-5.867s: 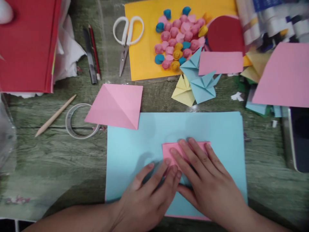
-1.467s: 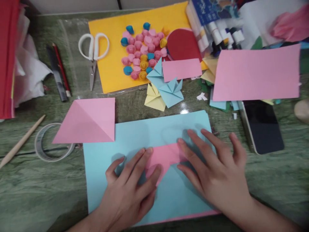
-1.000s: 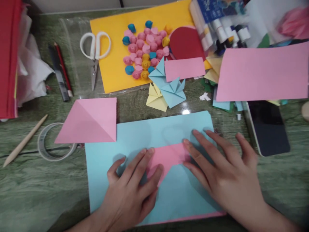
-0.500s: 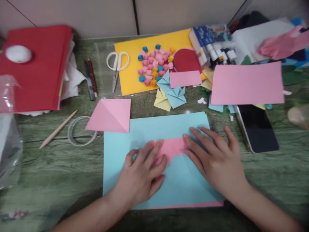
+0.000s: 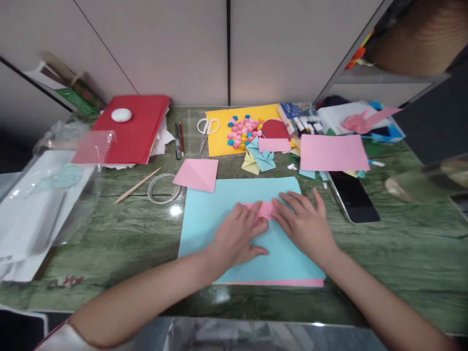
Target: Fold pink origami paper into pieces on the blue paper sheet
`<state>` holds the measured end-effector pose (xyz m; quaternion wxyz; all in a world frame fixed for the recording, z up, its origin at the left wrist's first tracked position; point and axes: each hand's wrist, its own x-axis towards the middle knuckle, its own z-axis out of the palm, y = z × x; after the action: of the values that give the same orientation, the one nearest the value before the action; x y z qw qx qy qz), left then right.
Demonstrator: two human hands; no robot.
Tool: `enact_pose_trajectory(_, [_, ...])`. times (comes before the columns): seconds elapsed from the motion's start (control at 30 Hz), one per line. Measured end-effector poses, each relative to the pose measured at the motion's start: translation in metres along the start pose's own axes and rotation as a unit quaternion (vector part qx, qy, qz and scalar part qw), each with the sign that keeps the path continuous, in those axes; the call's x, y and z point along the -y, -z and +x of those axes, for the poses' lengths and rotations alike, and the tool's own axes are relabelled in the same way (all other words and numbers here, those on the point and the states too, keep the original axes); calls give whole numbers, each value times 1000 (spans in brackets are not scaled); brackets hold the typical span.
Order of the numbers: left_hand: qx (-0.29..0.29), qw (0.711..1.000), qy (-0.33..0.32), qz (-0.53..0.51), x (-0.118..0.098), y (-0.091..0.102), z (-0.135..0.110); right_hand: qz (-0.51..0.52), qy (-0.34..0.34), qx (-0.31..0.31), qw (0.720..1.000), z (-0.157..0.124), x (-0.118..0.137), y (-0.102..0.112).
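Note:
A small folded pink paper (image 5: pixel 263 209) lies on a light blue sheet (image 5: pixel 215 204) in the middle of the green table. My left hand (image 5: pixel 234 236) rests flat on the pink paper's left part, fingers stretched out. On its right part lies my right hand (image 5: pixel 305 224), fingers spread and flat. Most of the pink paper is hidden under both hands. A pink sheet edge (image 5: pixel 278 282) shows under the blue sheet at the front.
Behind lie a creased pink square (image 5: pixel 197 174), a tape ring (image 5: pixel 163 188), a wooden stick (image 5: pixel 137 185), scissors (image 5: pixel 206 130), a yellow sheet (image 5: pixel 219 141) with paper roses (image 5: pixel 243 131), folded paper shapes (image 5: pixel 260 159), a pink sheet (image 5: pixel 332 152), a phone (image 5: pixel 353 196) and a red folder (image 5: pixel 135 127). Clear plastic bags (image 5: pixel 44 195) lie left.
The view has pulled back and tilted up, showing the wall and more of the table. My hands have come closer together over the pink paper, covering more of it.

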<state>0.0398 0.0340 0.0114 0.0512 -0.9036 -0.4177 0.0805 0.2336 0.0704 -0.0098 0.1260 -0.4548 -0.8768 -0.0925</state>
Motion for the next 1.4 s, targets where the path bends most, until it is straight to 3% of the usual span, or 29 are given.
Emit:
enact_pose_trajectory(0.17, [-16, 999, -23, 23, 4, 3, 8, -10, 3, -8, 1000, -4, 0, -6])
enact_pose_trajectory(0.33, [-42, 997, -39, 58, 16, -5, -1, -15, -1, -24, 1000, -5, 1, -8])
enact_pose_trajectory(0.57, [-89, 993, -78, 23, 52, -15, -29, -4, -8, -24, 1000, -5, 4, -3])
enact_pose_trajectory(0.7, [-79, 992, -98, -11, 70, -15, -41, 1, -11, -24, 1000, -5, 5, -3])
enact_pose_trajectory(0.77, [-83, 993, -73, -39, 68, -16, -43, 4, -11, -29, 1000, -4, 5, -3])
enact_pose_trajectory(0.97, [-146, 982, 106, -58, 33, -19, -31, 7, -23, -47, 999, 2, 10, -2])
enact_pose_trajectory(1.2, [-121, 989, 31, -80, 32, -19, -28, 8, -35, -40, 999, 7, 15, -5])
enact_pose_trajectory(1.4, [-99, 990, 31, -98, 35, -21, -40, 6, -36, -35, 999, 6, 14, -4])
